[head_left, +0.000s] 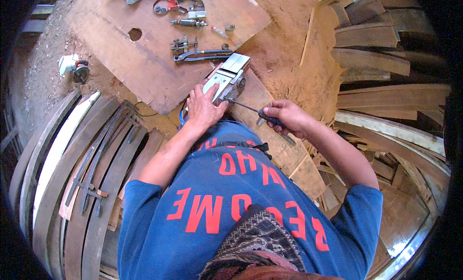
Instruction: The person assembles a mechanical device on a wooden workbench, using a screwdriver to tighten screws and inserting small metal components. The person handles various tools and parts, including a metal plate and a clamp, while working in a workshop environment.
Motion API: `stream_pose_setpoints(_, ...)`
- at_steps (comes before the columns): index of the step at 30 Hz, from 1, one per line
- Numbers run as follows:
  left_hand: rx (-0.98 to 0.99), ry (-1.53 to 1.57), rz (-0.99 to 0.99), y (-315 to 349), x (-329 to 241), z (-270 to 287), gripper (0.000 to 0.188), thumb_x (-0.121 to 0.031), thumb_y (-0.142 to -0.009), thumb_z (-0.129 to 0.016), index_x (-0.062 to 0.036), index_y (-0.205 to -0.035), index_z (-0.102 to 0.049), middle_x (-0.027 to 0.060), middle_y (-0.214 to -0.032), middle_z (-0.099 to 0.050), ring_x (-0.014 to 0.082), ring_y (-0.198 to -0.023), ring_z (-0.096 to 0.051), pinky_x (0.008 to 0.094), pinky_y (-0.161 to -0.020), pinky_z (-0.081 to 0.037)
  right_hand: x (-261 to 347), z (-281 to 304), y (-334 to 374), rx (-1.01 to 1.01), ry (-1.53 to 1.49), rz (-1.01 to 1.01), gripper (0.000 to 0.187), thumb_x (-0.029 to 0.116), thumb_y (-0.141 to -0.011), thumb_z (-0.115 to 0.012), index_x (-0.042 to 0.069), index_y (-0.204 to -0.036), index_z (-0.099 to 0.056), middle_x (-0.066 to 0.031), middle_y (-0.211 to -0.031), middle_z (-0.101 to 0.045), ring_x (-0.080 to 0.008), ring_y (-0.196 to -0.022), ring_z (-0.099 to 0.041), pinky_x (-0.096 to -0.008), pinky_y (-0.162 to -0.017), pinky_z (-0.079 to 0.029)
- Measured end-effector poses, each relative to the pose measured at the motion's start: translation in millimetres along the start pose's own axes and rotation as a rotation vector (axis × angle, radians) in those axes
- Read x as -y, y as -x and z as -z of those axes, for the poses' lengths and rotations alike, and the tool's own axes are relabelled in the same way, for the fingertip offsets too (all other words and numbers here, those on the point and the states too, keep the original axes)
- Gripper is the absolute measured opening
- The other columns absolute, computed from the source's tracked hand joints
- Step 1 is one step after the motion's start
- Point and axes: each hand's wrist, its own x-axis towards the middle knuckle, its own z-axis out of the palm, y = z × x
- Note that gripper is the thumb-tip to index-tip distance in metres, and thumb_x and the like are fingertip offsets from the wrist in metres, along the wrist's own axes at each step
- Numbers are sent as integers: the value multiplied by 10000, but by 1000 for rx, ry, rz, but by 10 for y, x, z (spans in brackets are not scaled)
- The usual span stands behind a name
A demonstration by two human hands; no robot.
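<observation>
The right hand (285, 120) has its fingers curled firmly around the black handle of a long, thin-shafted screwdriver (271, 117). The tip reaches the side of a silver-and-grey, box-shaped metal power tool (235, 64), close in front of the person's waist. The left hand (205, 106) lies over its flat plate, fingers a little apart; I cannot tell whether they close round the underside.

The step in hand looks like working a fastening on that side — the next move seems to call for a steady body and a seated tip.

Beyond it, on a brown wooden board (159, 70) with one round hole, I count one pair of long-handled grey pliers (202, 54), one cylindrical metal motor rotor (189, 23), one red curved part (172, 3) and one slim clear tube (220, 32). Curved wooden planks (371, 35) stack either side — too overlapped to count.
</observation>
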Motion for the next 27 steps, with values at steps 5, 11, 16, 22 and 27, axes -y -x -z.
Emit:
stream_pose_setpoints(5,-36,24,-19,-20,14,-19,685,-387,-820,-869,-132,-1427,-682,235,-1421,-559,434,-1276,-564,558,-1062,-488,-381,-123,-28,-365,781,715,296,152,-923,-729,25,-1153,-591,-114,-929,-667,-241,-702,-670,-425,-554,-526)
stream_pose_setpoints(11,-27,28,-8,-16,38,-45,680,-392,-822,-865,-132,-1425,-684,233,-1416,-556,432,-1279,-559,570,-1048,-488,-394,-283,103,-418,1041,624,207,214,-1017,-612,29,-1107,-633,-98,-926,-681,-226,-713,-684,-432,-571,-541)
stream_pose_setpoints(16,21,-15,17,1,-7,-7,689,-400,-826,-858,-133,-1435,-679,233,-1413,-557,437,-1279,-557,577,-1048,-485,-77,-134,33,-31,-38,-18,348,371,-1027,-686,39,-1122,-649,-34,-844,-659,-160,-678,-636,-341,-552,-511)
stream_pose_setpoints(22,-10,13,-7,-13,28,-13,691,-406,-833,-851,-145,-1446,-669,235,-1403,-555,442,-1270,-556,570,-1055,-479,-401,-264,83,-440,1197,803,462,86,-878,-679,-7,-1319,-573,-200,-943,-663,-348,-827,-737,-457,-711,-601)
stream_pose_setpoints(27,1,7,7,9,3,-5,686,-405,-834,-850,-145,-1444,-671,236,-1387,-562,438,-1266,-557,561,-1056,-483,-367,-216,69,-320,1013,602,450,167,-960,-672,19,-1377,-593,-108,-916,-674,-237,-700,-696,-390,-563,-556)
